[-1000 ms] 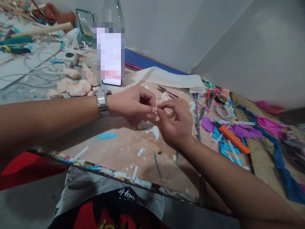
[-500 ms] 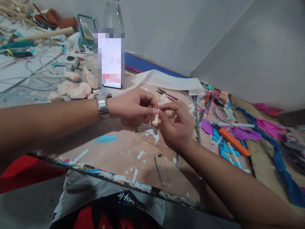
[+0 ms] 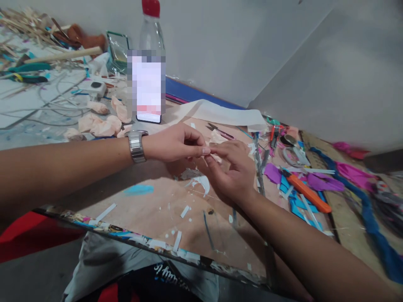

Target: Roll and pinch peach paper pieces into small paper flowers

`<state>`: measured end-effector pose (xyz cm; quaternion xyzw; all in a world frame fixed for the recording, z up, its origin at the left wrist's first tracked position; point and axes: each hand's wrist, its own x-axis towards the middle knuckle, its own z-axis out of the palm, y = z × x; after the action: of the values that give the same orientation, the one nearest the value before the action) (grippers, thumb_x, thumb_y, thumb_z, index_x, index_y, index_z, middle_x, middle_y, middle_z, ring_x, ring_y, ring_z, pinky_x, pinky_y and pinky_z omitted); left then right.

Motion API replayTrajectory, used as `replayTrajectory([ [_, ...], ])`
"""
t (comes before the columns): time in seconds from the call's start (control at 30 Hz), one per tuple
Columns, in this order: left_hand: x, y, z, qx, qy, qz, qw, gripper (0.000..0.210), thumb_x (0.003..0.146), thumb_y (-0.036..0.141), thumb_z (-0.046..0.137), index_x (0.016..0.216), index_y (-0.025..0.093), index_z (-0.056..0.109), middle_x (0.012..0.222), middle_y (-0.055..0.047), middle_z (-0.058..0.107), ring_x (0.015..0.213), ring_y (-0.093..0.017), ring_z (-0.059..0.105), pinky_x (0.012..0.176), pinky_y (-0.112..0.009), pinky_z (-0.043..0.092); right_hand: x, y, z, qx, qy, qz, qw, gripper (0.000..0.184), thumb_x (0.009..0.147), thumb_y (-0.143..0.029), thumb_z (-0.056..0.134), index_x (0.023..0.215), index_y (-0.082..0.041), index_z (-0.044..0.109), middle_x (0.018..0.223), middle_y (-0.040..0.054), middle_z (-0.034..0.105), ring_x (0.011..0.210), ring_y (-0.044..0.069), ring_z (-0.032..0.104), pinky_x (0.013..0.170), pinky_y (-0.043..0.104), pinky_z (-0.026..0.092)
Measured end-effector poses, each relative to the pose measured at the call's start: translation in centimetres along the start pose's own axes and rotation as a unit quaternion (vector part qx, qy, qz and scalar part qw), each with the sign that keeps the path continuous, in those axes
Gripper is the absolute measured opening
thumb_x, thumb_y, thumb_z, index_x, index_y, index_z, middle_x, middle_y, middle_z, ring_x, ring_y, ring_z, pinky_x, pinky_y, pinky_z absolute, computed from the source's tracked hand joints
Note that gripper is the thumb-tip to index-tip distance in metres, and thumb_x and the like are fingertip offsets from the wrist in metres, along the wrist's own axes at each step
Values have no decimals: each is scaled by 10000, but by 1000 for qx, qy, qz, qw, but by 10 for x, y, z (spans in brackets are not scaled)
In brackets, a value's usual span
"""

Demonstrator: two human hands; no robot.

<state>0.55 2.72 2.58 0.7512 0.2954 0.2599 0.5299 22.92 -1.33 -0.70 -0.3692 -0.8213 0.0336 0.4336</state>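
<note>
1. At the bottom centre of the frame is a dark garment (image 3: 147, 279) with white lettering, beside a pale cloth (image 3: 94, 256).
2. On the near part of the brown work surface (image 3: 151, 218), narrow white paper strips (image 3: 177, 241) lie scattered. A blue smear (image 3: 138, 190) lies left of centre and a white smear (image 3: 204, 183) just below the hands.
3. The left hand (image 3: 174, 142) reaches in from the left, a silver watch (image 3: 137, 146) on its wrist. Its thumb and forefinger are pressed together in a tight pinch on the pale peach piece (image 3: 217, 158), at the centre of the frame.
4. The right hand (image 3: 234, 174) comes from the lower right and meets the left at the fingertips. Its thumb and fingers are closed on the same small piece, which is mostly covered by them.
5. At the right of the frame, an orange-handled tool (image 3: 310, 193) lies across blue scraps (image 3: 294, 197), near purple scraps (image 3: 325, 182).
6. Just beyond the hands are small dark scissors (image 3: 225, 134); crumpled peach pieces (image 3: 102, 125) lie left of centre, above the left forearm.
7. Farther back, a long white sheet (image 3: 220, 111) lies right of an upright phone (image 3: 149, 118); behind the phone stands a clear bottle (image 3: 151, 35) with a red cap.
8. Green-handled pliers (image 3: 31, 68) and thin wooden sticks (image 3: 22, 23) fill the upper left, before a grey wall (image 3: 214, 46).
</note>
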Motion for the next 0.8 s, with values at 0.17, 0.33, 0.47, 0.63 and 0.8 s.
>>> replayTrajectory([
  [0.17, 0, 1, 0, 37, 21, 7, 999, 323, 917, 433, 722, 867, 116, 758, 718, -24, 696, 633, -60, 569, 591, -160, 421, 0, 4, 2, -12, 18, -5, 1000, 106, 928, -305, 742, 1020, -265, 778, 962, -25, 767, 940, 120, 670, 948, 345, 451],
  [0.33, 1, -4, 4, 9, 73, 37, 997, 271, 851, 363, 804, 927, 107, 760, 840, -60, 754, 723, -75, 628, 643, -170, 481, 3, 1, 1, -6, 35, 16, 999, 99, 942, -321, 721, 969, -239, 769, 956, -5, 760, 935, 126, 665, 928, 341, 465],
  [0.47, 1, -4, 5, -15, 95, 72, 993, 267, 824, 322, 841, 990, 118, 789, 957, -99, 794, 828, -112, 706, 745, -211, 558, 2, 0, 2, 2, 38, 29, 999, 145, 957, -352, 697, 946, -221, 757, 953, 7, 752, 941, 131, 669, 931, 353, 474],
  [0.63, -2, 1, 5, 31, 118, 75, 990, 226, 808, 324, 858, 901, 121, 820, 871, -86, 793, 765, -98, 684, 685, -195, 528, 2, -1, 2, -7, 36, 7, 999, 87, 929, -311, 737, 949, -226, 736, 943, -20, 741, 945, 118, 652, 945, 346, 453],
  [0.8, -2, 2, 5, 44, 124, 81, 988, 192, 804, 283, 849, 854, 101, 808, 807, -74, 782, 708, -80, 665, 640, -171, 501, 3, -3, 0, -7, 51, 4, 999, 119, 929, -327, 742, 914, -210, 730, 884, -8, 718, 891, 113, 627, 899, 333, 443],
])
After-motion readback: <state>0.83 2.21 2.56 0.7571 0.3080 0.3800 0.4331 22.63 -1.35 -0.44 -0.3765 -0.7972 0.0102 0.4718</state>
